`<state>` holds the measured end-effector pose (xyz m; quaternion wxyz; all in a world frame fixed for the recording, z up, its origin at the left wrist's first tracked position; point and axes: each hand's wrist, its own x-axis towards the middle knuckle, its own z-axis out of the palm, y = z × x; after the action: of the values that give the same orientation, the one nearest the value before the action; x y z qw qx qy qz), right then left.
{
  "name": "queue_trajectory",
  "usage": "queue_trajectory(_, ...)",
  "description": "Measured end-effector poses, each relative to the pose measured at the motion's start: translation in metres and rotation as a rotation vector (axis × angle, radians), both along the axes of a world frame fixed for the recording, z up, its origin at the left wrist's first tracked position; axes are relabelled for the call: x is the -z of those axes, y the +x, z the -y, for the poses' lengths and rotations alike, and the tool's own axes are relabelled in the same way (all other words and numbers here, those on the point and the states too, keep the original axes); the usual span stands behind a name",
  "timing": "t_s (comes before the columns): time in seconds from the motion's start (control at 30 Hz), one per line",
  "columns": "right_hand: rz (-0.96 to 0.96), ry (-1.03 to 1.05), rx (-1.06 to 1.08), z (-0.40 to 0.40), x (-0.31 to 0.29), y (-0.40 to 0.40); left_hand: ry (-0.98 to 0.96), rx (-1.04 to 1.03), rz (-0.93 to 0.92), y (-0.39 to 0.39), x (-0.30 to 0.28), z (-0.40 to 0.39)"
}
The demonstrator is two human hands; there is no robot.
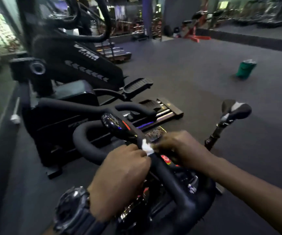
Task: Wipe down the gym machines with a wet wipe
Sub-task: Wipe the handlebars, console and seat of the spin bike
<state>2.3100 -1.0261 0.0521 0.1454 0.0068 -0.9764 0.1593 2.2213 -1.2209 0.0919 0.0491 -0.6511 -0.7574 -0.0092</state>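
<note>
Both hands meet at the black handlebar (164,168) of an exercise bike, with a small white wet wipe (147,147) on the bar between them. The left hand (120,177), a dark watch (72,211) on its wrist, pinches the wipe in its grip. The right hand (179,146) curls its grip onto the wipe's other end. Behind stand a black stepper machine (72,65), the bike's saddle (235,110), and a green bin (244,68) on the floor.

One brand mark readable
White "VIVA" lettering on the black elliptical machine (79,65); the smaller print beneath it is blurred.
</note>
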Motion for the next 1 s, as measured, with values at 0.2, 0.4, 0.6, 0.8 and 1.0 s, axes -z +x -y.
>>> queue_trajectory(0.2,-0.001,0.02,-0.161,-0.001,-0.001,-0.001,-0.062,-0.059,0.047,0.005,-0.005,0.007)
queue_trajectory(0.4,-0.095,-0.058,0.025,0.001,-0.001,-0.028,-0.074,-0.079,0.072,0.002,-0.008,0.004)
queue_trajectory(0.6,-0.061,-0.315,0.116,-0.012,-0.005,-0.122,-0.166,-0.142,-0.03,0.003,-0.016,-0.021)
queue_trajectory(0.8,-0.067,-0.174,-0.018,-0.02,0.005,-0.044,-0.122,-0.217,0.055,0.007,-0.004,-0.04)
queue_trajectory(1.0,0.138,0.095,0.249,-0.05,0.013,-0.064,-0.111,-0.211,0.098,0.001,-0.003,-0.045)
